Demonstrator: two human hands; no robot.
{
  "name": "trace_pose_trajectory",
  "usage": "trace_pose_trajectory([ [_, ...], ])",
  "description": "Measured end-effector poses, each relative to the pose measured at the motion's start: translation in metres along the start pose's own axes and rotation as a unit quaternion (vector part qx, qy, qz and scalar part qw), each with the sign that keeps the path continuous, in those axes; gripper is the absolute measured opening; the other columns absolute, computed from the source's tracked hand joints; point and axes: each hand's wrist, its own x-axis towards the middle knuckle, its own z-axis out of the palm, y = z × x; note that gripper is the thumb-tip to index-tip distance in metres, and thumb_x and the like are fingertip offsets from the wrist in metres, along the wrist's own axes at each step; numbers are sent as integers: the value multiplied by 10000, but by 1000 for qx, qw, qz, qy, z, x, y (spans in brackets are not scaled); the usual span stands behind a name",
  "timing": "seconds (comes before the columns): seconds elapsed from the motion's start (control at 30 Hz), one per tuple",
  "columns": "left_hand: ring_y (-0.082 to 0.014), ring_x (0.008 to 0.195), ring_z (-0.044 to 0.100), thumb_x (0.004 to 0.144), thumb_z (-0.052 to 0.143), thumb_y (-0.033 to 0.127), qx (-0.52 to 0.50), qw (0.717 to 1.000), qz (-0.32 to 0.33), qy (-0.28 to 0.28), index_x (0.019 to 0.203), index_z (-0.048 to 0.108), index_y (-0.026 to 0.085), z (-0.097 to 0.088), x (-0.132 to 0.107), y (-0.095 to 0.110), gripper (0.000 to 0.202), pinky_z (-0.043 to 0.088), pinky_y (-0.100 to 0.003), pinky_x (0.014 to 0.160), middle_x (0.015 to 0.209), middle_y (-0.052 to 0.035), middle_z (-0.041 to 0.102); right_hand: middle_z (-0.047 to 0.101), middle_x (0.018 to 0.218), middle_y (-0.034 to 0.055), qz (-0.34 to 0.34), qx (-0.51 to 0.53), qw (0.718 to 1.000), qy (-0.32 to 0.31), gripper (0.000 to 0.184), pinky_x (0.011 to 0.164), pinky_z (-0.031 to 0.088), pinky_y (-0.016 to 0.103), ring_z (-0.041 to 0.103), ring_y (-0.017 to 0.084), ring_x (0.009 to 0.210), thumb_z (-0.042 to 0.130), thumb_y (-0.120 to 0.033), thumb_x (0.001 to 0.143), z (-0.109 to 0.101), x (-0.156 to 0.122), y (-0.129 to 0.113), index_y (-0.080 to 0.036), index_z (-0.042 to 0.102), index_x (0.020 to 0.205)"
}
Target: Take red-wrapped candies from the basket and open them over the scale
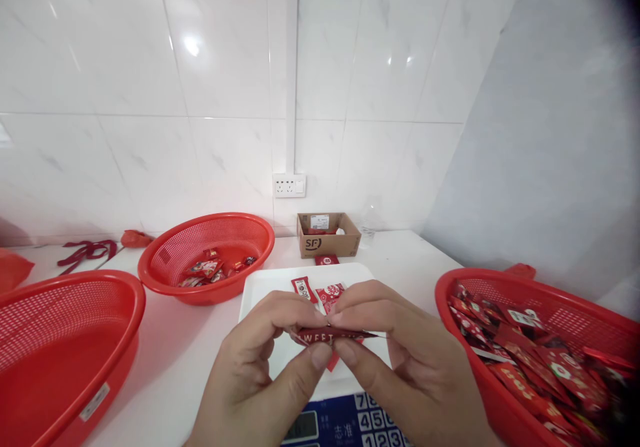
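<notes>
My left hand (270,360) and my right hand (400,354) meet in the middle of the head view, both closed on one small dark red candy packet (313,336) with pale lettering. Thumbs press it from below and fingertips from above. Under the hands lies the white tray (260,287) of a scale, with red packets on it, among them a narrow red packet (303,290) and a patterned one (330,294). The scale's blue panel (343,427) with display and number keys shows below, partly covered by my hands.
At right stands a red basket (450,287) heaped with red packets. A red basket (260,234) at back left holds several packets; another red basket (133,314) is at near left. A cardboard box (330,244) sits by the wall, and a dark red ribbon (90,250) lies far left.
</notes>
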Motion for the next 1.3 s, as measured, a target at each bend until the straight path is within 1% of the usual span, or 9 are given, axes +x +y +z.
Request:
trace_pose_trajectory([
  [0.13,-141,846,625,868,678,147,2,1000,0,4,914,737,352,0,-1,2,218,517,-213,776,874,26,675,654,932,24,3,0,1000,-3,262,730,562,307,641,181,878,628,-60,874,0,-1,-1,-272,650,1026],
  [0.33,-135,807,621,868,666,133,-5,1000,23,11,875,736,316,0,0,0,197,518,-207,736,861,20,663,657,926,20,-1,-1,1000,0,265,716,559,296,644,174,854,637,-49,855,0,0,-1,-265,656,1008],
  [0.5,-144,819,625,864,682,140,6,1000,6,2,866,743,317,0,0,1,187,523,-220,746,862,13,664,668,942,23,-6,-1,1000,-4,260,761,558,301,638,178,895,645,-75,868,0,-2,-1,-269,653,1043],
  [0.7,-147,808,626,849,730,248,-32,998,1,45,866,762,312,2,-2,1,74,524,-203,748,840,1,674,670,912,35,-4,7,1000,13,233,718,570,305,650,181,855,639,-65,875,2,-1,-1,-258,668,1002],
  [0.83,-155,824,631,864,714,246,-29,999,-11,42,853,762,302,0,-2,1,75,533,-205,752,845,-10,678,678,886,26,-2,8,1000,25,224,706,568,295,653,176,839,651,-63,862,2,0,-1,-256,677,974],
  [1.03,-144,788,611,868,714,241,-101,994,-16,26,824,758,269,1,-2,-1,68,522,-200,736,817,-15,667,694,850,32,-14,16,999,33,231,654,570,290,659,180,788,670,-49,842,2,1,-5,-245,711,957],
  [1.17,-127,786,603,866,720,247,-148,988,-30,26,815,759,265,3,-2,-3,67,509,-177,736,817,-6,663,702,848,17,-24,18,999,41,242,664,562,258,660,156,782,683,-27,820,2,2,-6,-232,727,941],
  [1.3,-120,769,597,860,728,257,-189,980,-53,20,797,754,255,5,-2,-4,69,503,-179,731,809,1,660,698,858,10,-16,24,999,44,261,679,552,250,651,148,798,673,-17,827,3,1,-4,-240,730,951],
])
